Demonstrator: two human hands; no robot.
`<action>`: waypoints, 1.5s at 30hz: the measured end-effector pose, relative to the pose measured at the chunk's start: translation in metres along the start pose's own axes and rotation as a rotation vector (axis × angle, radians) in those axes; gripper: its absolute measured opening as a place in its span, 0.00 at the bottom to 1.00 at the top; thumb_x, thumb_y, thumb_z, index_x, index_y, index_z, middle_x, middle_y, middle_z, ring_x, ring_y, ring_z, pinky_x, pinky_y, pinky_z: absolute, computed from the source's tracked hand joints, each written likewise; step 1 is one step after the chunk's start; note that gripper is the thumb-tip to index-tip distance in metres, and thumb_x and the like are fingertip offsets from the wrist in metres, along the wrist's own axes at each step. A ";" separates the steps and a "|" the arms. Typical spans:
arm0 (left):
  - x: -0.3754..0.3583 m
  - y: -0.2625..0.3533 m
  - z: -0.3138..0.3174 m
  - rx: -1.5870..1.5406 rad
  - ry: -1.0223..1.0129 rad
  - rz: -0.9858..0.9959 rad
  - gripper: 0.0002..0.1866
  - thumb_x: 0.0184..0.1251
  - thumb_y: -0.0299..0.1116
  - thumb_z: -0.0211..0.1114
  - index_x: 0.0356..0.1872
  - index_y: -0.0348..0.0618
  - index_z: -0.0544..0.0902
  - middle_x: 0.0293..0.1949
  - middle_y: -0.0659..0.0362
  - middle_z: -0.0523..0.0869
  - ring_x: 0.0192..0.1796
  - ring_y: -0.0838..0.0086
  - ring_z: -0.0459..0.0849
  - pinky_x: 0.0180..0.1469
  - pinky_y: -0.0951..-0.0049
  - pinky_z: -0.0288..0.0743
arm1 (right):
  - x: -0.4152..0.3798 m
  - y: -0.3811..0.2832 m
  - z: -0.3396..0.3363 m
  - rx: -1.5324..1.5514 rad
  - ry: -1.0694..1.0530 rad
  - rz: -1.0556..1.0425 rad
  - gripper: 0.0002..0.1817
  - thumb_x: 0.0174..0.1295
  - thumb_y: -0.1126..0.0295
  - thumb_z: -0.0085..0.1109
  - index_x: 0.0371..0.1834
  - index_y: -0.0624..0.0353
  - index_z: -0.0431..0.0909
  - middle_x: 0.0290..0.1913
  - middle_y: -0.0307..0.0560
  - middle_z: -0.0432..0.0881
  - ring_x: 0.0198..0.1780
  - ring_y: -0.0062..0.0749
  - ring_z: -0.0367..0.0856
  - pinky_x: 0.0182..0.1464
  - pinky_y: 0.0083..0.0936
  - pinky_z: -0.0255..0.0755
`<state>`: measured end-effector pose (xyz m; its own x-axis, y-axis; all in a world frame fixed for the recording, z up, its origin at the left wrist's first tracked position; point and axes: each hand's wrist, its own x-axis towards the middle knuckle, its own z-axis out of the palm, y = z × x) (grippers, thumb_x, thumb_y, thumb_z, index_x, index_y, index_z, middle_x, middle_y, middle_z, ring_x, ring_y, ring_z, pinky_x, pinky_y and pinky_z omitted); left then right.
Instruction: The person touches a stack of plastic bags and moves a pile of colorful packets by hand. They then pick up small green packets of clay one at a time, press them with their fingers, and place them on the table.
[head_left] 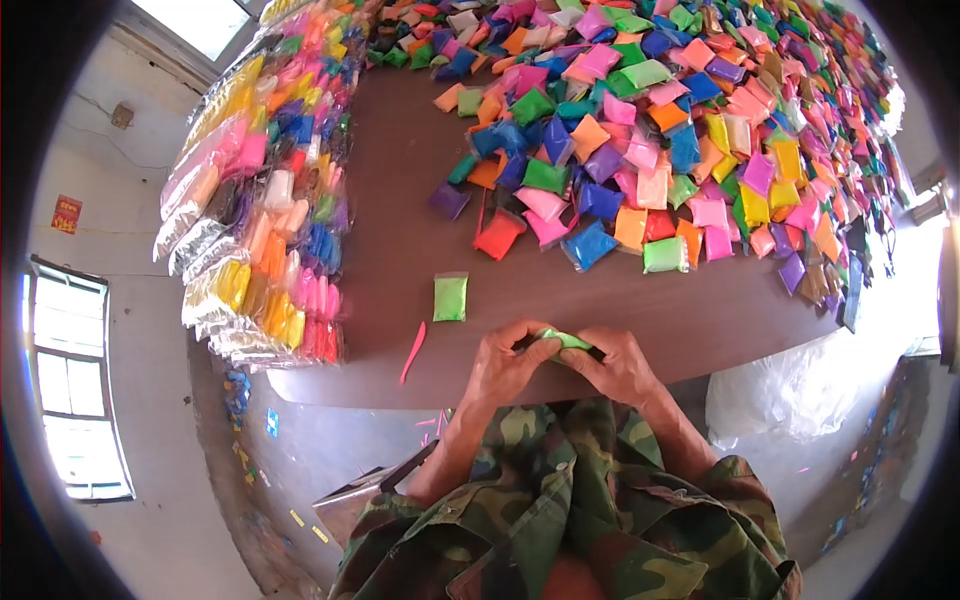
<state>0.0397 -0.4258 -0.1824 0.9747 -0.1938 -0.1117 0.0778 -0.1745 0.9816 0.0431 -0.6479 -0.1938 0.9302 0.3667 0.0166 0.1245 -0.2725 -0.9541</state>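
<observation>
A small soft green packet (568,340), like a sachet of modelling clay, is pinched between my two hands just above the table's near edge. My left hand (506,364) grips its left end with thumb and fingers. On the other end, the thumb and fingers of my right hand (617,366) are closed. Part of the packet is hidden behind the fingers. Beyond my left hand, another light green packet (450,298) lies flat on the brown table (390,220). Left of that hand is a thin pink plastic tool (413,352), its blade end pointing away.
A large heap of colourful packets (610,150) covers the far and right table. Bundled clear bags of coloured packets (265,220) are stacked along the left edge. A translucent plastic bag (780,395) stands below at right; a grey box-like object (365,495) is at lower left.
</observation>
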 end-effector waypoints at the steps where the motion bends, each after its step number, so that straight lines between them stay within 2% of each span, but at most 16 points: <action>1: -0.001 -0.001 -0.003 0.013 0.004 0.013 0.12 0.75 0.33 0.76 0.51 0.37 0.90 0.36 0.67 0.89 0.41 0.85 0.82 0.43 0.79 0.76 | 0.000 -0.007 0.003 0.034 0.012 -0.001 0.13 0.73 0.63 0.72 0.48 0.63 0.87 0.31 0.51 0.82 0.30 0.30 0.75 0.35 0.34 0.73; 5: -0.006 0.002 -0.010 0.001 0.030 0.017 0.13 0.74 0.33 0.76 0.53 0.36 0.90 0.41 0.64 0.90 0.41 0.83 0.83 0.45 0.77 0.78 | 0.001 -0.006 0.018 0.107 0.065 -0.006 0.12 0.71 0.66 0.72 0.51 0.62 0.88 0.36 0.53 0.86 0.32 0.40 0.80 0.37 0.35 0.75; 8: -0.013 0.005 -0.014 0.068 0.122 0.104 0.15 0.72 0.33 0.77 0.54 0.37 0.90 0.45 0.59 0.91 0.43 0.78 0.86 0.46 0.74 0.81 | 0.007 -0.014 0.031 -0.048 0.254 -0.198 0.12 0.68 0.71 0.74 0.53 0.61 0.89 0.38 0.52 0.88 0.34 0.47 0.84 0.39 0.35 0.79; 10: -0.024 0.016 -0.022 0.171 0.224 0.071 0.16 0.70 0.33 0.78 0.54 0.39 0.90 0.48 0.54 0.92 0.47 0.72 0.90 0.48 0.71 0.83 | 0.010 -0.017 0.035 -0.214 0.396 -0.235 0.15 0.65 0.74 0.74 0.54 0.60 0.89 0.39 0.52 0.89 0.38 0.47 0.87 0.41 0.36 0.81; 12: -0.032 0.005 -0.040 0.271 0.394 0.123 0.17 0.68 0.32 0.79 0.55 0.40 0.90 0.48 0.55 0.91 0.46 0.73 0.89 0.46 0.72 0.83 | 0.012 -0.016 0.038 -0.344 0.493 -0.200 0.19 0.60 0.78 0.76 0.56 0.57 0.90 0.41 0.50 0.89 0.40 0.45 0.88 0.43 0.37 0.83; 15: -0.049 -0.015 -0.075 0.554 0.574 0.180 0.17 0.67 0.30 0.78 0.55 0.41 0.90 0.50 0.53 0.91 0.49 0.67 0.89 0.49 0.68 0.84 | 0.020 -0.002 0.039 -0.603 0.620 -0.409 0.20 0.58 0.78 0.77 0.56 0.55 0.90 0.45 0.46 0.88 0.40 0.42 0.88 0.42 0.36 0.83; 16: -0.054 -0.022 -0.086 0.672 0.618 0.193 0.16 0.67 0.30 0.78 0.55 0.40 0.90 0.51 0.52 0.91 0.50 0.65 0.89 0.51 0.66 0.84 | 0.015 -0.002 0.041 -0.673 0.567 -0.342 0.22 0.57 0.77 0.76 0.56 0.53 0.89 0.52 0.44 0.86 0.48 0.42 0.87 0.48 0.37 0.83; 19: -0.068 -0.039 -0.105 0.950 0.660 0.242 0.15 0.68 0.29 0.76 0.54 0.39 0.90 0.54 0.51 0.90 0.54 0.56 0.88 0.58 0.58 0.83 | 0.010 -0.013 0.042 -0.857 0.352 -0.338 0.23 0.57 0.74 0.74 0.59 0.53 0.88 0.60 0.44 0.82 0.58 0.45 0.82 0.55 0.40 0.81; 20: -0.072 -0.046 -0.106 0.972 0.662 0.237 0.14 0.68 0.29 0.76 0.54 0.40 0.90 0.54 0.52 0.90 0.54 0.55 0.87 0.58 0.56 0.82 | 0.006 -0.004 0.045 -0.909 0.294 -0.332 0.26 0.57 0.68 0.75 0.62 0.53 0.86 0.66 0.44 0.79 0.67 0.47 0.76 0.60 0.44 0.77; 22: -0.076 -0.054 -0.106 1.012 0.670 0.230 0.14 0.68 0.30 0.75 0.53 0.41 0.90 0.54 0.54 0.89 0.55 0.55 0.87 0.59 0.53 0.81 | 0.000 -0.012 0.045 -0.893 0.256 -0.298 0.27 0.57 0.64 0.76 0.62 0.54 0.85 0.67 0.44 0.78 0.68 0.47 0.75 0.60 0.46 0.76; 26: -0.073 -0.048 -0.104 1.027 0.631 0.219 0.12 0.70 0.29 0.73 0.52 0.40 0.90 0.53 0.54 0.88 0.53 0.54 0.86 0.57 0.55 0.82 | -0.002 -0.023 0.047 -0.905 0.182 -0.253 0.31 0.56 0.58 0.77 0.63 0.59 0.84 0.69 0.46 0.77 0.71 0.48 0.73 0.62 0.48 0.74; 29: -0.067 -0.045 -0.104 0.974 0.603 0.213 0.11 0.71 0.30 0.73 0.51 0.40 0.90 0.49 0.53 0.88 0.51 0.54 0.86 0.55 0.55 0.82 | 0.006 -0.031 0.042 -0.961 0.139 -0.312 0.31 0.57 0.58 0.76 0.62 0.63 0.84 0.70 0.48 0.77 0.71 0.48 0.74 0.63 0.47 0.74; 33: -0.066 -0.054 -0.116 0.967 0.584 0.254 0.07 0.72 0.31 0.71 0.47 0.43 0.90 0.44 0.51 0.88 0.49 0.52 0.87 0.54 0.54 0.82 | 0.010 -0.025 0.040 -0.954 0.098 -0.326 0.30 0.59 0.60 0.76 0.62 0.65 0.83 0.69 0.50 0.80 0.70 0.47 0.77 0.66 0.45 0.73; 35: -0.064 -0.048 -0.116 0.872 0.568 0.159 0.05 0.73 0.31 0.70 0.43 0.43 0.88 0.43 0.51 0.88 0.48 0.52 0.88 0.51 0.53 0.82 | 0.008 -0.021 0.042 -0.916 0.097 -0.337 0.30 0.59 0.63 0.75 0.64 0.65 0.83 0.69 0.51 0.81 0.70 0.48 0.78 0.69 0.47 0.72; 40: -0.059 -0.048 -0.114 0.889 0.613 0.097 0.07 0.70 0.34 0.74 0.41 0.43 0.88 0.41 0.51 0.89 0.44 0.51 0.88 0.47 0.54 0.81 | 0.004 -0.008 0.043 -0.861 0.141 -0.329 0.28 0.61 0.70 0.74 0.66 0.64 0.83 0.70 0.50 0.81 0.71 0.51 0.78 0.72 0.49 0.70; 45: -0.062 -0.037 -0.116 0.879 0.644 -0.016 0.08 0.69 0.36 0.74 0.41 0.45 0.88 0.40 0.53 0.89 0.40 0.52 0.89 0.43 0.53 0.82 | 0.005 -0.004 0.044 -0.848 0.161 -0.356 0.26 0.63 0.71 0.72 0.65 0.62 0.83 0.70 0.50 0.81 0.71 0.51 0.78 0.72 0.50 0.70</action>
<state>0.0006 -0.2949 -0.1942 0.9218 0.3122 0.2299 0.1642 -0.8514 0.4981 0.0318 -0.6057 -0.2030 0.8175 0.4433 0.3677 0.5632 -0.7491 -0.3488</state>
